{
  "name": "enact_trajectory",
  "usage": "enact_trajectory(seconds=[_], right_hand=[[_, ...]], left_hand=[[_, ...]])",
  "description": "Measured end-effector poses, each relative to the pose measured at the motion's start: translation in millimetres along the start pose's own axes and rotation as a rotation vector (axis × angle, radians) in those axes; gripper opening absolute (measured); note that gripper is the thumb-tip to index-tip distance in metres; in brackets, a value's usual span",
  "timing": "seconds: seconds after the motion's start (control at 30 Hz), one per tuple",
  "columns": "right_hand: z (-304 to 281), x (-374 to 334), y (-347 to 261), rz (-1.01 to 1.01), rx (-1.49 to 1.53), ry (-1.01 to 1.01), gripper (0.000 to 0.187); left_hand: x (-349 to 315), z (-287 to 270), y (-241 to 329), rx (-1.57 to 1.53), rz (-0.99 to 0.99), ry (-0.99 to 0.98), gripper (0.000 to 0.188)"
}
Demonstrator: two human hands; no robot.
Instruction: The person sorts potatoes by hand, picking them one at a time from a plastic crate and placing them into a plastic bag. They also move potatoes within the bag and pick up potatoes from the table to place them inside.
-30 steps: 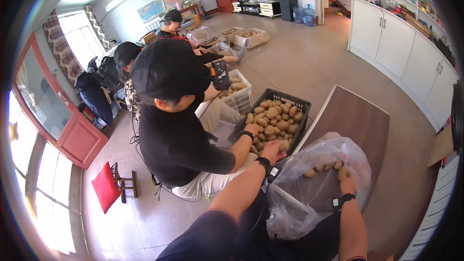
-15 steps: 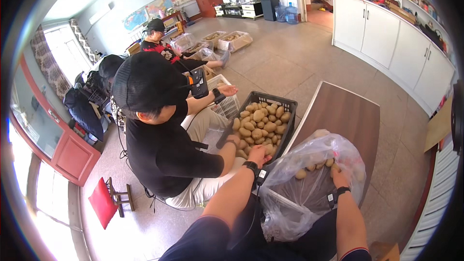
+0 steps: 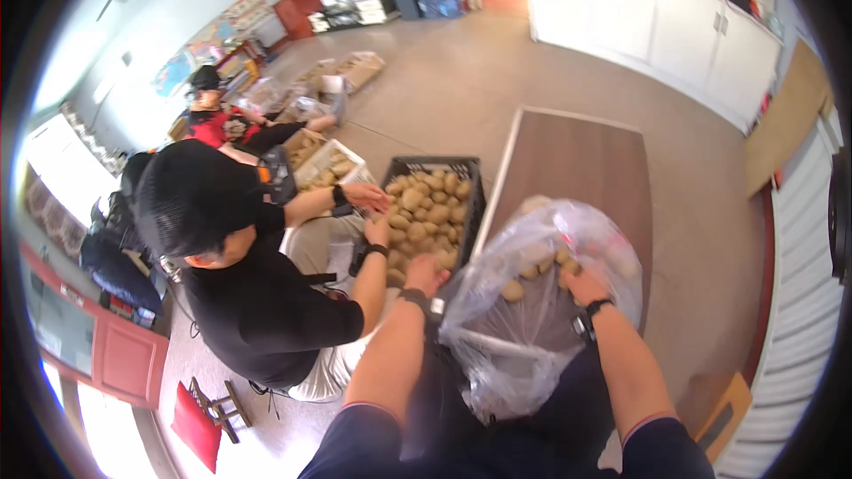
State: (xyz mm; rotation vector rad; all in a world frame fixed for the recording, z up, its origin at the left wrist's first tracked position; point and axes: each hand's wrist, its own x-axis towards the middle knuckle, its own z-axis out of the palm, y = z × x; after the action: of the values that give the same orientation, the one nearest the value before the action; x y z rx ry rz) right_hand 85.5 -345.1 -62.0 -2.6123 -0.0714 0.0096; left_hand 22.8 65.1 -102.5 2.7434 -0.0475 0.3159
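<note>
My left hand (image 3: 428, 273) is at the near end of a black plastic crate (image 3: 482, 204) full of potatoes (image 3: 428, 204). Its fingers are blurred against the potatoes, so I cannot make out whether they hold one. On my right, a clear plastic bag (image 3: 497, 337) lies spread over a brown tabletop (image 3: 577, 155) and down toward my lap. My right hand (image 3: 587, 284) is at the bag's opening, its fingers closed around a potato (image 3: 566, 266). Several more potatoes (image 3: 515, 289) rest beside it in the bag.
A co-worker in a black cap (image 3: 191, 200) sits to my left, hands together beside the crate. Behind is a white basket (image 3: 355, 164) of potatoes. Farther off sits another person (image 3: 222, 124) near boxes. A red-seated stool (image 3: 197, 426) lies lower left; white cabinets (image 3: 612, 9) line the far right.
The whole view has shifted left as my head turned. The co-worker's hand has left the crate's potatoes, and both their hands have come together. My right hand stays by the potatoes in the bag.
</note>
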Motion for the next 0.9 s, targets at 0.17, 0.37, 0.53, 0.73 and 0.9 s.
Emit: enact_trajectory(seconds=[0.17,0.37,0.53,0.73,0.9], right_hand=[[22,-5,-66,-0.025,0.042,-0.233,0.060],[43,-28,-47,-0.077,-0.126,-0.243,0.060],[48,-55,-63,-0.185,-0.122,-0.226,0.057],[47,-60,-59,-0.258,-0.137,-0.212,0.055],[42,-63,-63,-0.273,-0.131,-0.197,0.059]], left_hand=[[-33,-9,-75,-0.371,-0.296,0.111,0.036],[1,-15,-12,-1.456,-0.937,0.111,0.043],[-8,-20,-4,-1.440,-0.908,0.157,0.044],[-7,-25,2,-1.408,-0.921,0.222,0.045],[-13,-27,-12,-1.411,-1.001,0.282,0.044]])
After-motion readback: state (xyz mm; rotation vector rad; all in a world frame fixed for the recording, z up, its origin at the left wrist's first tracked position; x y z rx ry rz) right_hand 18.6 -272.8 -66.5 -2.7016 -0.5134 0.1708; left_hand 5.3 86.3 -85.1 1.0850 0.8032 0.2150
